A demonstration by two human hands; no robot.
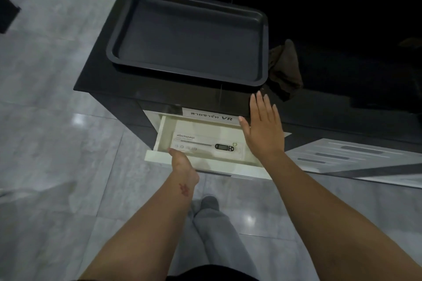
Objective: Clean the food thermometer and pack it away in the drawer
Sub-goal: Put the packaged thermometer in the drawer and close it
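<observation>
Thermometer [209,146] is already in its clear package, lying flat in the open white drawer [159,130], probe pointing left and the display to the right. Our left hand [181,162] sits on the drawer's front edge, fingers tucked over the lip out of sight, so we can't tell how they're curled; looks set to push it closed. Right hand [262,130] hovers flat over the drawer's right end, fingers spread, holding nothing. Black baking tray [182,0] sits on the cabinet top with a dark cloth [285,68] beside it, probably what we wiped with. Just the closing left, we reckon.
</observation>
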